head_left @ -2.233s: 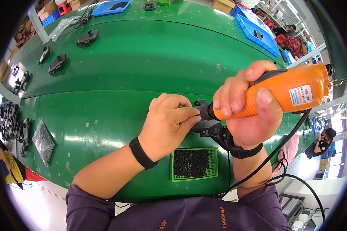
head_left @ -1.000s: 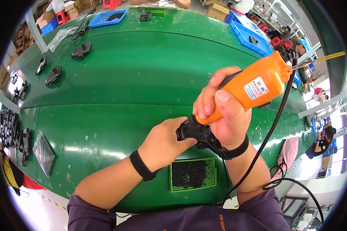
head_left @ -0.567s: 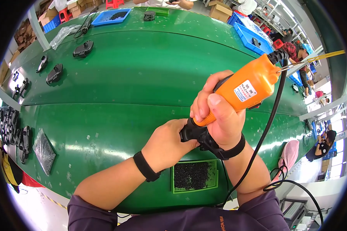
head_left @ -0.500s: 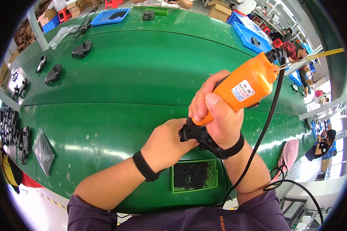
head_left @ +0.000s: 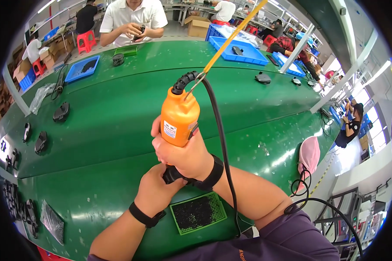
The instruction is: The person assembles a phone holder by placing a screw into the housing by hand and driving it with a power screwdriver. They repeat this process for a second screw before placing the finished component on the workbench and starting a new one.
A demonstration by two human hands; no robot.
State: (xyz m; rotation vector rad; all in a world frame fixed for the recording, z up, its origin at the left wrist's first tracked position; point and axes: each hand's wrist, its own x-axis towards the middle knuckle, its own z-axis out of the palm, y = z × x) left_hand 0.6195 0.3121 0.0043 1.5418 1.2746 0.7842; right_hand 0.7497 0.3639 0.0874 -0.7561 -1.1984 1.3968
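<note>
An orange electric screwdriver (head_left: 178, 115) stands nearly upright in my right hand (head_left: 185, 154), whose fingers wrap round its lower body. Below it, my left hand (head_left: 153, 190) grips a dark plastic part (head_left: 172, 175) against the table. The screwdriver's tip is hidden behind my hands, so I cannot tell whether it touches the part. A black cable and a yellow cord (head_left: 231, 40) run from the tool's top. Just in front of me lies a green mesh basket (head_left: 218, 209) holding many small black pieces (head_left: 194, 214), probably screws.
Black plastic parts (head_left: 40, 142) lie along the left side of the green table (head_left: 117, 113), near a clear bag (head_left: 52, 224). Blue trays (head_left: 82, 71) stand toward the back. A person (head_left: 133, 24) handles a dark object opposite. At right are a pink cloth item (head_left: 309, 156) and looped cable.
The screwdriver has swung from leaning right to nearly upright, and both hands appear further left in the picture. The view has shifted, showing more of the room beyond the table.
</note>
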